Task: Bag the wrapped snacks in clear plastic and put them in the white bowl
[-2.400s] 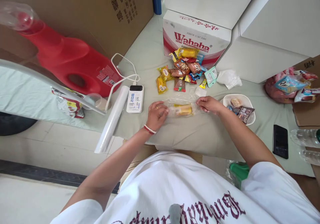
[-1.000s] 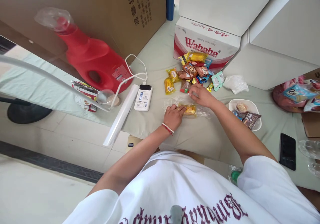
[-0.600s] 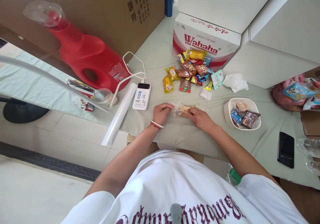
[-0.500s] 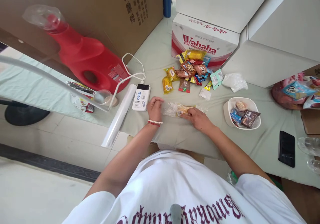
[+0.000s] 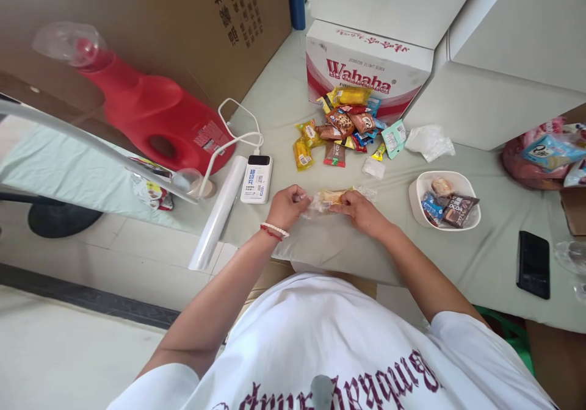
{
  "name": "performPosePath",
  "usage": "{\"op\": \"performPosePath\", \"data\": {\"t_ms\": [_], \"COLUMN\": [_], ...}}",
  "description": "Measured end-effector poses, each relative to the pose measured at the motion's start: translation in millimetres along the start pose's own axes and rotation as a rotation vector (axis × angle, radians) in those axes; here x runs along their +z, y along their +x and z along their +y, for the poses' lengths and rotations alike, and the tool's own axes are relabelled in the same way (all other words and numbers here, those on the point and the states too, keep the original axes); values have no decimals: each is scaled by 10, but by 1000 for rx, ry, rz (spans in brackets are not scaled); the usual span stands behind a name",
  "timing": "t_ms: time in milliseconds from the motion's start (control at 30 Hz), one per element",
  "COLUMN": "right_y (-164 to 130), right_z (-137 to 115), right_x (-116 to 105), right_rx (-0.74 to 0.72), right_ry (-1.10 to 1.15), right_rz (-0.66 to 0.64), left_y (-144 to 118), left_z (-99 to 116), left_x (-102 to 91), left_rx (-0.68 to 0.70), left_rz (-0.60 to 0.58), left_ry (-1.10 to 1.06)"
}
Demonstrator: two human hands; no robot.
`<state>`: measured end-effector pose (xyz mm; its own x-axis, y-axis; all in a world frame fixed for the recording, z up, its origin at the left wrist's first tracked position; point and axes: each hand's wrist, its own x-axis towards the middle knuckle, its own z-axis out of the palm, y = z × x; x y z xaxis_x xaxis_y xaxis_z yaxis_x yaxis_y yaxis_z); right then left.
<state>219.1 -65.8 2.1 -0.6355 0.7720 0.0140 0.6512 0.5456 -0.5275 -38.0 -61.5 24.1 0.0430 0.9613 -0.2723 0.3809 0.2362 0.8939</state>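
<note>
head view, hands: your left hand [image 5: 284,205] pinches the left end of the clear plastic wrap [image 5: 315,204], fingers pressed together on it; your right hand [image 5: 361,210] grips the right part, fingers closed over the wrap and the yellow snack [image 5: 330,197] inside.
head view, wrapped snack: it sits between your two hands, near the front edge of the table [image 5: 293,99], about mid-width; lifted or resting, can't tell.
head view, snack pile [image 5: 343,129]: loose packets heaped toward the back of the table, against the Wahaha carton [image 5: 366,71], well behind your hands.
head view, bowl [image 5: 462,184]: white, right of your right hand, holds a few wrapped snacks.
head view, phone [image 5: 533,263]: black, flat, near the front right edge.
head view, power bank [image 5: 256,178]: white, just left of your left hand, white cable [image 5: 229,138] plugged in at its far end.
head view, wrap roll [image 5: 220,212]: beside the power bank, lies slanted, its near end sticking out over the front edge.
head view, red jug [image 5: 151,114]: lies on its side at the left of the table.
head view, wrist: bead bracelet [image 5: 273,231] on your left wrist.
</note>
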Motion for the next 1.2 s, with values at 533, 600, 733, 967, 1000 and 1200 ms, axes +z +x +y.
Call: {"op": "performPosePath", "data": {"t_ms": [533,600,733,967,1000,1200], "right_y": [-268,-243,-78,178,118,-434], "right_z": [19,-10,-210,-497,-480,-398], "right_x": [-33,-135,-301,-59,-13,49], "right_rx": [756,768,757,486,442,398], "right_ry": [-189,-231,-173,99,183,538], "right_rz": [512,433,298,280,339,497], "left_y": [19,38,120,25,-48,-482], "left_z": [295,293,271,149,139,281], "left_x": [912,915,931,901,899,1024], "left_rx": [253,216,195,343,405,608], "left_rz": [169,217,179,288,281,-187], "left_ry": [717,691,615,287,226,-250]}}
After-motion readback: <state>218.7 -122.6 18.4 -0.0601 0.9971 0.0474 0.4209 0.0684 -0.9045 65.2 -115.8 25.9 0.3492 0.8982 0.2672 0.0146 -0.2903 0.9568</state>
